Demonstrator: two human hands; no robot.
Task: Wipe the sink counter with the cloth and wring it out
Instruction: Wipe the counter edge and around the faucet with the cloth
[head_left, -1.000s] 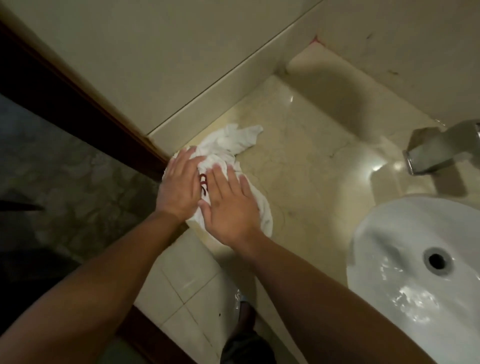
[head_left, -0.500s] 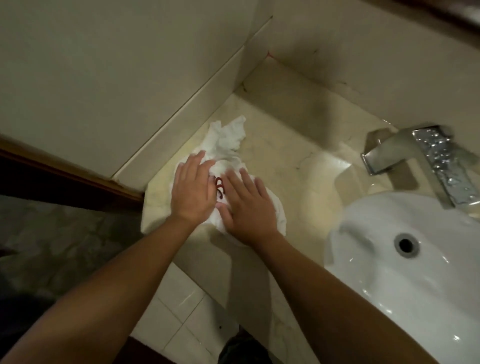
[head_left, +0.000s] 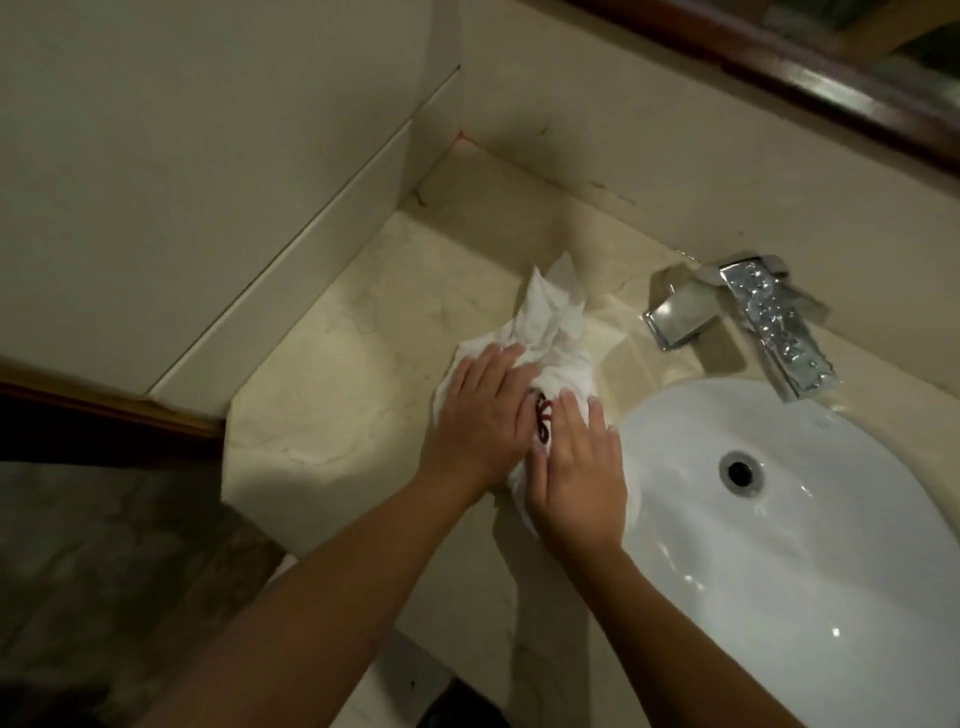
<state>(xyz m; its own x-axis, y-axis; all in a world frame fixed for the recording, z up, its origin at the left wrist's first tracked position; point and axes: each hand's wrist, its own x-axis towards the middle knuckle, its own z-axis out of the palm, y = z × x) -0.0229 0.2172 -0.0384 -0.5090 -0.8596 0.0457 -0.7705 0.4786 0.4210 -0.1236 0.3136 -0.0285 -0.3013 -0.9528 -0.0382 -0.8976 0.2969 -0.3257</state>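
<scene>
A white cloth (head_left: 556, 327) with a small red mark lies bunched on the beige marble counter (head_left: 332, 405), just left of the white sink basin (head_left: 779, 545). My left hand (head_left: 480, 415) presses flat on the cloth's left part, fingers together. My right hand (head_left: 574, 475) lies flat on its right part, at the basin's rim. Both palms cover much of the cloth; a crumpled tail sticks out beyond the fingers toward the faucet.
A chrome faucet (head_left: 753, 322) stands behind the basin, its drain (head_left: 740, 470) in the middle. Beige walls close the counter at the left and back. A dark wooden frame (head_left: 779, 73) runs above. The counter's left edge drops to a dark floor (head_left: 104, 545).
Both hands have slid the cloth to the right across the counter, from near the left wall to the basin's rim. The cloth's tail now points toward the faucet.
</scene>
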